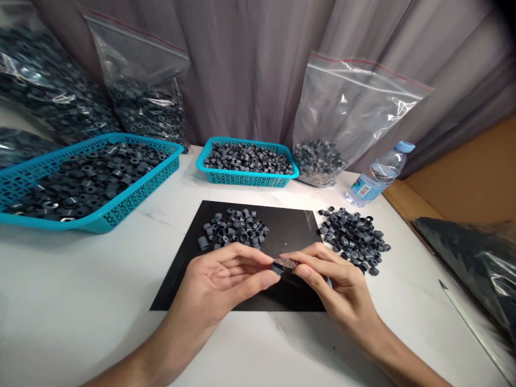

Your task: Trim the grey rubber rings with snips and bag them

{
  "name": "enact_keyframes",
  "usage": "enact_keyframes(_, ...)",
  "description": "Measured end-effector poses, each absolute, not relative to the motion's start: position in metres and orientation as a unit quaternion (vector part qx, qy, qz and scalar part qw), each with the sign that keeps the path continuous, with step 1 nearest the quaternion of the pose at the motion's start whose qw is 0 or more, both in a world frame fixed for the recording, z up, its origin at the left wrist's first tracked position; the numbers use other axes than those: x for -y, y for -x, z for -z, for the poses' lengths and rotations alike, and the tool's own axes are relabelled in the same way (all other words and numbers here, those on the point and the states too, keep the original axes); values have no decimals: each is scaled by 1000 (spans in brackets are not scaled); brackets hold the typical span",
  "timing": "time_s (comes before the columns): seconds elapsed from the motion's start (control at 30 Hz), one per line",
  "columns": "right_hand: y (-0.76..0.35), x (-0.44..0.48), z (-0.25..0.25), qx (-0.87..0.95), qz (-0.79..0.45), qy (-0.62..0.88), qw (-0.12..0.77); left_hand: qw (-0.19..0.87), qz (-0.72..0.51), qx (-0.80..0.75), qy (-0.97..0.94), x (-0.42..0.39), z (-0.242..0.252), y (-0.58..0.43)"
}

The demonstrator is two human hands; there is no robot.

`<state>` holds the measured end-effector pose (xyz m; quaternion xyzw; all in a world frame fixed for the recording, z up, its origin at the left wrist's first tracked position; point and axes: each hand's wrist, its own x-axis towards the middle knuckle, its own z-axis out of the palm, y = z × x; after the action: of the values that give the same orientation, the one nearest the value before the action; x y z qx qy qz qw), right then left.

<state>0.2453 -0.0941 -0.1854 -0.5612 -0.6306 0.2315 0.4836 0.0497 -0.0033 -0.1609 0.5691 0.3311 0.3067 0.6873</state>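
My left hand [231, 277] pinches a small dark grey plastic ring [277, 268] between thumb and forefinger. Against the top of that ring rests a thin, shiny, blade-like piece [287, 263], pinched in my right hand [336, 277]; its exact kind is too small to make out. Both hands hover over a black mat [181, 269]. Behind my left hand, a loose pile of grey rings [237, 228] lies on the mat. A second pile of grey rings [355, 236] sits beyond my right hand, to the right of the mat.
Two blue baskets full of grey parts stand behind, one at left [141, 196] and one at centre [245, 178]. Zip bags of parts [145, 102] [322, 118] lean on the curtain. A water bottle [377, 177] stands at right, near a long thin tool [471, 322].
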Motion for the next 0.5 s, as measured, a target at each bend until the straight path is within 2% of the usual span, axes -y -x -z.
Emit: enact_keyframes(0.5,-248,93,186,598,-215,575,515,681,-296,-340,-577,2,162,-51)
